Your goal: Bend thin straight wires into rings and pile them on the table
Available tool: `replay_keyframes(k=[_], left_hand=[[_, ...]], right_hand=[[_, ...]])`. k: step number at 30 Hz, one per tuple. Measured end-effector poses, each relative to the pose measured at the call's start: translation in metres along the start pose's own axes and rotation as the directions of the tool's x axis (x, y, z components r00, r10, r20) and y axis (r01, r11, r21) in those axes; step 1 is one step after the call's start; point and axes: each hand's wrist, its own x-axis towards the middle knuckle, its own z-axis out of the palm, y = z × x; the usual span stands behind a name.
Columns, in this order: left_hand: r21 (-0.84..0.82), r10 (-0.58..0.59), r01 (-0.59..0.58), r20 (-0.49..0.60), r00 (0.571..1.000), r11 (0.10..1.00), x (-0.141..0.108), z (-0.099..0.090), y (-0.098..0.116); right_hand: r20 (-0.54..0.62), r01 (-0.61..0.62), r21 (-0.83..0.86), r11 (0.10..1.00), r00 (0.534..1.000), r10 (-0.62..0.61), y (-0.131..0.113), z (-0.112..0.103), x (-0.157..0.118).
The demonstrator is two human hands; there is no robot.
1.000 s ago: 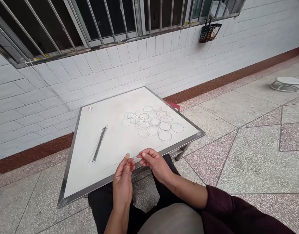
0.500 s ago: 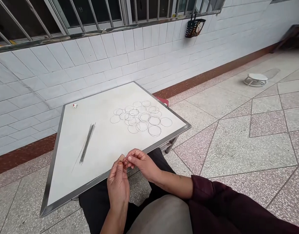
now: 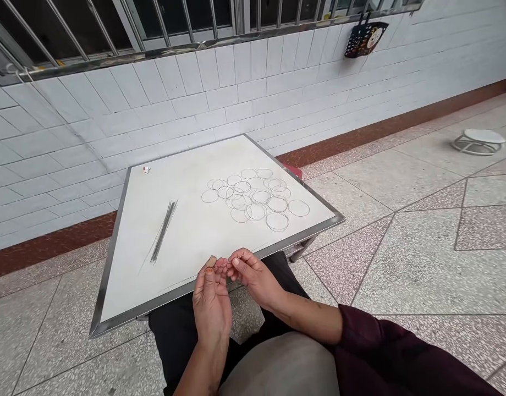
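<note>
Between my two hands runs a thin wire (image 3: 222, 265), pinched over the table's near edge. My left hand (image 3: 212, 300) grips it between thumb and fingers, one finger wrapped in a tan bandage. Close beside it on the right, my right hand (image 3: 255, 278) pinches the same wire; the fingertips of both hands almost meet. Beyond them, several thin wire rings (image 3: 276, 221) lie overlapping on the white table (image 3: 187, 165). To the left rests a bundle of straight wires (image 3: 164, 231), with a few strands splayed out.
A small white-and-red object (image 3: 146, 170) sits at the table's far left corner. The table stands against a tiled wall (image 3: 212, 82) with a barred window above. A dark basket (image 3: 365, 38) hangs there. On the floor at right is a low white stool (image 3: 479, 142).
The camera view has turned slightly left, so everything appears shifted right. My hands stay pinched on the wire, with a small gap opened between their fingertips.
</note>
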Motion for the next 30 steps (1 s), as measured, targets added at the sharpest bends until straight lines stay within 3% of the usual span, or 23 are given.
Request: replay_keyframes(k=[5,9,17,30], left_hand=[[-0.029,-0.007,0.007,-0.004,1.000,1.000,-0.003,0.005,0.002],[-0.033,0.000,-0.001,-0.015,1.000,0.999,-0.007,0.007,0.003],[-0.063,0.022,-0.022,0.005,1.000,0.998,-0.007,0.007,0.012],[-0.085,0.067,-0.068,-0.017,0.998,0.994,-0.003,0.009,0.023]], right_hand=[[-0.074,0.109,-0.015,0.994,0.991,-0.110,0.001,0.001,-0.002],[-0.101,0.113,0.032,0.993,0.989,-0.109,0.004,-0.001,-0.003],[-0.086,0.106,0.134,0.985,0.992,-0.095,0.000,0.004,-0.004],[0.005,0.126,0.036,0.991,0.992,-0.126,-0.001,0.002,-0.007]])
